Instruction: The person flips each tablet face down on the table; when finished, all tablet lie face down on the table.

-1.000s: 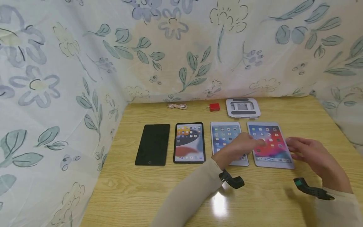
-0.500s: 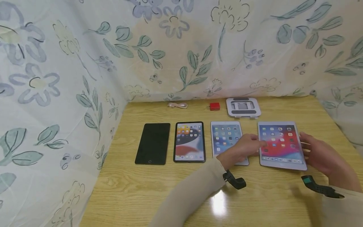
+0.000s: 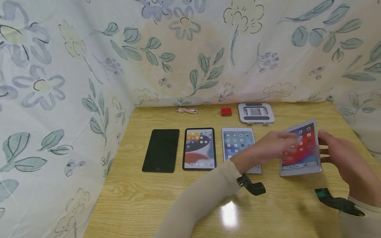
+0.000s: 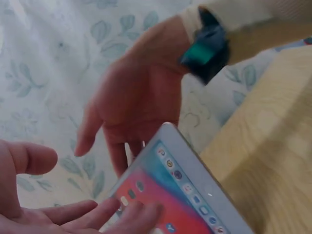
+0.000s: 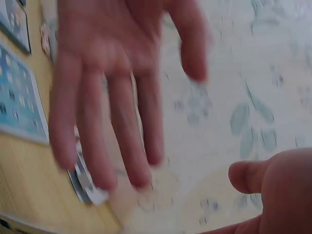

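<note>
Counter (image 3: 143,198): wood-grained, carrying a row of tablets.
Tilted tablet (image 3: 308,153): row's right end, between both hands; long axis runs away from the person, right edge raised.
Flat tablets: white one (image 3: 235,138) just left, partly hidden by the left arm (image 3: 205,198); black-framed (image 3: 199,148) and dark (image 3: 162,150) ones beyond.
Right hand (image 3: 342,155): at the raised edge, fingers reaching behind, thumb apart.
Left hand (image 3: 275,145): before the screen, fingers spread; contact unclear.
Rear: stand (image 3: 256,118), red charger (image 3: 226,112), cable (image 3: 187,110), none blocking.
</note>
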The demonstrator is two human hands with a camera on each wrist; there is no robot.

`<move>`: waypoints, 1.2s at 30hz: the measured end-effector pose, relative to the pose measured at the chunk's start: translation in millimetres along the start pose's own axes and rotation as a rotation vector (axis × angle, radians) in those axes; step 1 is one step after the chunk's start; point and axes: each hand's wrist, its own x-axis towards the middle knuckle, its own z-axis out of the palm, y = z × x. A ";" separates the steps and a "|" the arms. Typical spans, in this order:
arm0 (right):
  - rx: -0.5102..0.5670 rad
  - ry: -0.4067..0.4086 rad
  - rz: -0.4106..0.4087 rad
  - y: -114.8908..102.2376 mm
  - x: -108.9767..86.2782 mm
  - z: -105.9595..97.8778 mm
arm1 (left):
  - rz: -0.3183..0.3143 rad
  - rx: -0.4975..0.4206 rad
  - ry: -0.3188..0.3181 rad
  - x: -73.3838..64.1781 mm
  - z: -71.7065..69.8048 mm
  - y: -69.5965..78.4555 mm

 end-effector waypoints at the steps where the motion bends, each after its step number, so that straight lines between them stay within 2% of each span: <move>1: 0.005 0.000 -0.009 -5.9 -2.0 4.5 | -0.015 -0.013 0.008 0.2 -0.4 1.9; 6: 0.053 -0.063 -0.132 -26.6 -7.5 28.1 | -0.063 -0.018 -0.005 -3.2 -8.6 8.7; 9: 0.086 -0.112 -0.211 -30.9 -6.6 38.8 | -0.053 -0.008 -0.016 -9.6 -14.8 11.5; 12: 0.097 -0.155 -0.240 -29.4 -4.3 42.9 | -0.021 0.050 0.002 -15.9 -21.3 12.5; 16: 0.084 -0.202 -0.171 -17.5 0.0 42.4 | 0.019 0.078 0.040 -18.6 -33.2 7.7; 20: 0.083 -0.247 -0.042 4.9 2.1 39.3 | 0.025 0.066 0.102 -16.7 -45.4 -3.1; 23: 0.081 -0.268 0.009 19.7 2.1 39.2 | 0.016 0.065 0.145 -13.7 -51.3 -13.5; 29: 0.073 -0.272 0.003 27.0 6.2 45.4 | 0.007 -0.015 0.174 -5.7 -52.2 -30.7; 36: 0.062 -0.245 0.011 30.0 8.7 45.0 | -0.038 -0.064 0.184 -2.5 -43.9 -37.5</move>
